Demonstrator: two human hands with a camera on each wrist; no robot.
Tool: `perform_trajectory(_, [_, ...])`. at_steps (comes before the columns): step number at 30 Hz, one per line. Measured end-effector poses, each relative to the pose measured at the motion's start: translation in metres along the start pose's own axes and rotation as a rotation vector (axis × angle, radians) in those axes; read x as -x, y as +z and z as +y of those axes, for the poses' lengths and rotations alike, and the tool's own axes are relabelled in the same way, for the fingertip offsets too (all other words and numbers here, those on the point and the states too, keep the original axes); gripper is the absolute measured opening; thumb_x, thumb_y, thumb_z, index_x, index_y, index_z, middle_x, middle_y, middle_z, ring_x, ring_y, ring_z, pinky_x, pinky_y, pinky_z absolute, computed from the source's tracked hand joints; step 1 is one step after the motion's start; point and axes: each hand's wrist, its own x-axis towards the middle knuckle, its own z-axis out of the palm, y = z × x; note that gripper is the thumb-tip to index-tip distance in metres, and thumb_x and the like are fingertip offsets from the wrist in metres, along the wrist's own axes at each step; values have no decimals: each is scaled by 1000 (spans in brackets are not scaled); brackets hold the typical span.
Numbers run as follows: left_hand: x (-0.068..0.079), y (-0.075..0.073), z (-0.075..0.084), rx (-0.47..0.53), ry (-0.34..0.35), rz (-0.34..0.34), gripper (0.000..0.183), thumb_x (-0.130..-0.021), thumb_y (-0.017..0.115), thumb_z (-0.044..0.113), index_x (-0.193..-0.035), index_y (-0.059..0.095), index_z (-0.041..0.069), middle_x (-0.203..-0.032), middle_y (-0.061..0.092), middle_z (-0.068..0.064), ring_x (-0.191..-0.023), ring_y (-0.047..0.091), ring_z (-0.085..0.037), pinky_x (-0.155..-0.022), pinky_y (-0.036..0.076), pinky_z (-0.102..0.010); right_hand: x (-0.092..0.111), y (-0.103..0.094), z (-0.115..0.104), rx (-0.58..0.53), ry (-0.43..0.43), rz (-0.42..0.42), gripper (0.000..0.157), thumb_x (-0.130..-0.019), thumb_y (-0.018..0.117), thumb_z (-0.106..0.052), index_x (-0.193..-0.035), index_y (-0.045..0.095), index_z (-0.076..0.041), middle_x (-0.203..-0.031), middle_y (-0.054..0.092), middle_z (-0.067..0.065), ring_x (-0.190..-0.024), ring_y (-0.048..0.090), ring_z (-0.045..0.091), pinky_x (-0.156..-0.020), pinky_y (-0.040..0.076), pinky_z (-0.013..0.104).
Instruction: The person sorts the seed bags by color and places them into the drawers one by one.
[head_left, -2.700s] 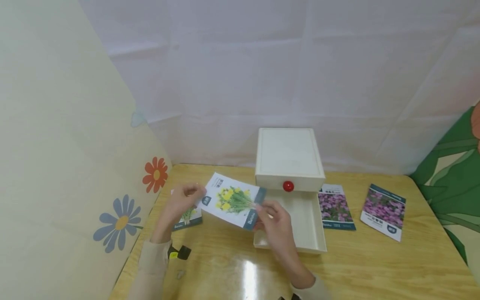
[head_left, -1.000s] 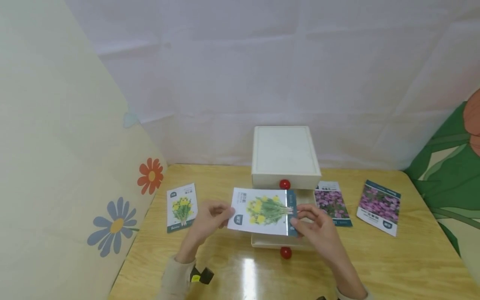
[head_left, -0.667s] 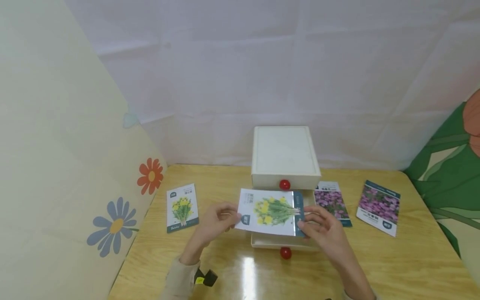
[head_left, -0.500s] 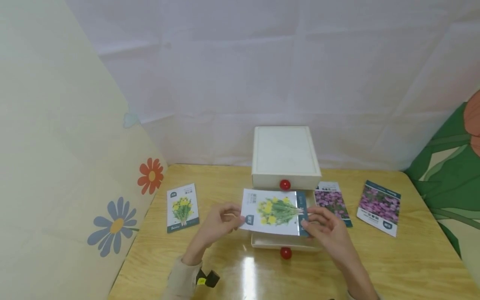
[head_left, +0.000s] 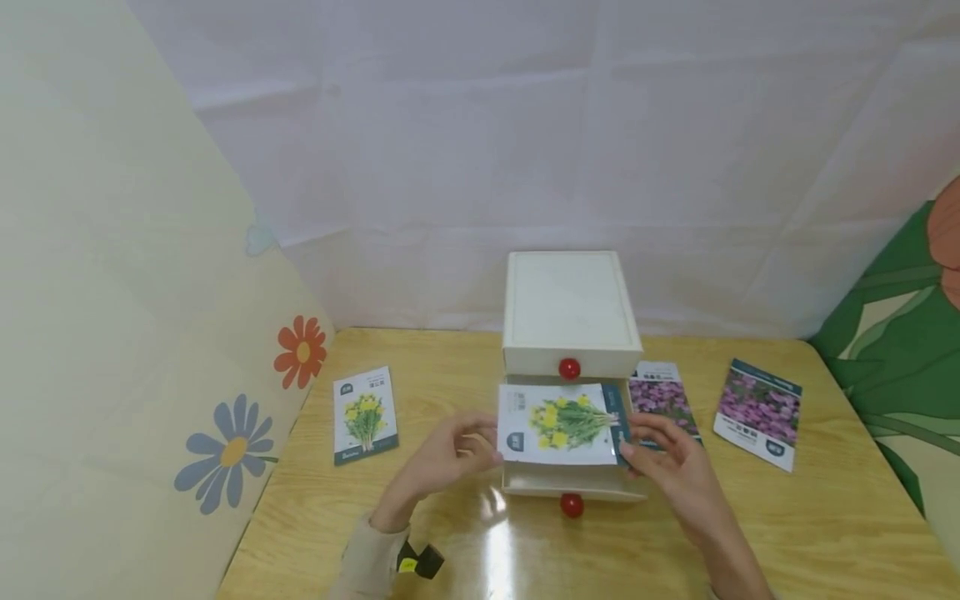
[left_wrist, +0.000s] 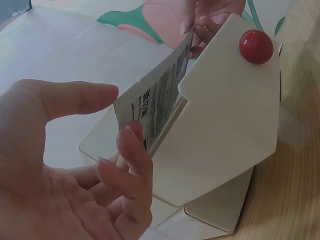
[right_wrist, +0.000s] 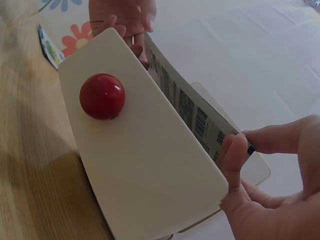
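Both hands hold a seed packet (head_left: 562, 423) with yellow flowers on it, level over the pulled-out lower drawer (head_left: 573, 479) of a small white drawer box (head_left: 572, 302). My left hand (head_left: 450, 458) has its thumb and fingertips at the packet's left corner; in the left wrist view the thumb touches the corner's edge and a fingertip lies under it. At the other end my right hand (head_left: 671, 462) pinches the dark blue band between thumb and fingers. The packet's printed back (right_wrist: 192, 112) shows close above the drawer's front (right_wrist: 145, 165). Most of the drawer's inside is hidden.
Another yellow-flower packet (head_left: 366, 415) lies on the table (head_left: 300, 533) at left. Two purple-flower packets lie at right: one (head_left: 663, 400) beside the drawer box, partly covered by my right hand, one (head_left: 759, 414) farther out. Red knobs (head_left: 572, 505) stick out from the drawers.
The yellow-flower packet has moved right from beside the left packet to above the open drawer, turned level, and come down a little. Both hands moved right with it.
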Motion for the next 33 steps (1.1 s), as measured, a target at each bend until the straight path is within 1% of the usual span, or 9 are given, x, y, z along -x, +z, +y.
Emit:
perform_trajectory(3, [-2,1,0,-10,-2,-12,44,-96,75,11,-137,65,1,-113,72,-15,-91,72,-14,-82,66,-28,1,-3,2,-3,-18,6,42,-100,69,4,-139,56,0,-115,70,-6,-87,72,14,-73,66,27])
perform_trajectory(7, [-4,3,1,-46,-10,1,42,-98,75,16,-136,66,2,-113,73,-12,-94,71,-14,-84,65,-28,1,-5,2,22,-8,21,45,-100,70,1,-142,53,2,-115,70,-8,-89,73,13,-77,67,26])
perform_trajectory(10, [-6,4,2,-66,-18,14,39,-98,75,17,-134,67,3,-113,73,-12,-96,71,-15,-86,65,-28,-1,-5,0,14,-1,27,47,-100,72,-1,-142,51,6,-113,70,-5,-89,74,13,-79,67,26])
perform_trajectory(15, [-9,5,5,-58,-31,30,34,-100,73,17,-131,69,3,-114,74,-13,-99,70,-18,-88,64,-28,-3,-4,-1,4,1,34,49,-100,72,0,-141,50,11,-106,69,-1,-84,74,13,-79,67,25])
perform_trajectory(20, [-13,6,6,-67,-49,49,30,-100,73,16,-127,71,6,-118,75,-12,-99,71,-18,-86,65,-30,-8,-4,-2,79,21,45,49,-101,71,-4,-144,50,10,-99,68,2,-81,74,12,-73,66,25])
perform_trajectory(23, [-16,6,4,-66,-56,56,27,-99,74,16,-124,72,6,-118,75,-12,-99,72,-19,-85,67,-35,-11,-5,-2,120,40,53,50,-102,72,-8,-146,51,7,-97,68,3,-78,72,11,-67,64,25])
perform_trajectory(27, [-20,7,3,-49,-72,69,26,-99,74,17,-123,72,5,-115,75,-12,-97,73,-21,-84,68,-41,-14,-5,-1,146,48,60,49,-103,71,-11,-146,52,5,-94,67,-1,-74,69,11,-61,61,25])
perform_trajectory(30, [-22,7,2,-36,-83,83,27,-100,74,18,-122,71,3,-112,74,-11,-94,74,-21,-81,68,-41,-16,-6,0,161,44,55,47,-105,69,-12,-146,53,4,-96,66,-1,-73,68,12,-59,59,26])
perform_trajectory(33, [-24,7,3,-22,-86,96,26,-100,73,18,-121,71,2,-110,74,-11,-90,74,-22,-78,68,-43,-17,-6,-1,170,43,53,46,-106,67,-12,-147,53,4,-99,66,2,-72,67,12,-58,59,26])
